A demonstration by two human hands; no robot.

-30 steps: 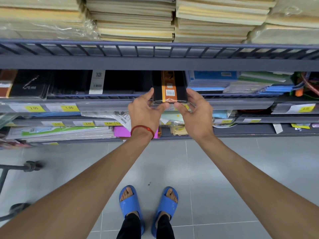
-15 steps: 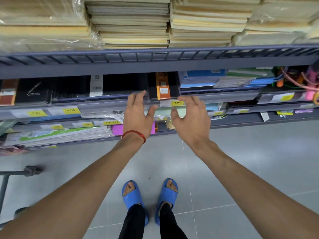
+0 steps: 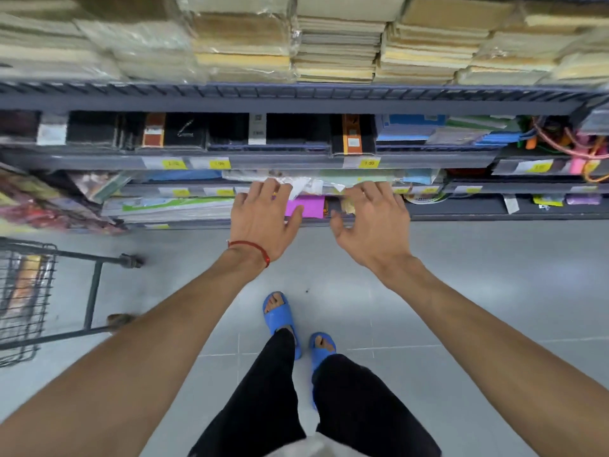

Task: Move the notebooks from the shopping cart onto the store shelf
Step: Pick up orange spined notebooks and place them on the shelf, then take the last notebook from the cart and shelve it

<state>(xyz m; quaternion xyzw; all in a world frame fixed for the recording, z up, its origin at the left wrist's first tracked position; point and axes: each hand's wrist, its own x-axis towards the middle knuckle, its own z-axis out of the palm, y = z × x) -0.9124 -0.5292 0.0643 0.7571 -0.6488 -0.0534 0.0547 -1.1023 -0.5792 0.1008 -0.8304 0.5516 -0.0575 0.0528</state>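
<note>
Hands: left hand (image 3: pixel 263 222) and right hand (image 3: pixel 372 225) spread, empty.
Done: black-orange notebook (image 3: pixel 353 135) shelved above them.
Left: cart (image 3: pixel 23 301) stock, leftward.

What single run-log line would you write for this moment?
phase: between placements | left hand: open, empty | right hand: open, empty | black-and-orange notebook: on shelf | shopping cart: left of person

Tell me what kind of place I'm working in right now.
Most likely a stationery aisle in a shop. Grey metal shelves carry yellow price tags along their edges, stacked notebooks and paper pads fill the tiers, and a wire shopping cart stands on the tiled floor at left.
</note>
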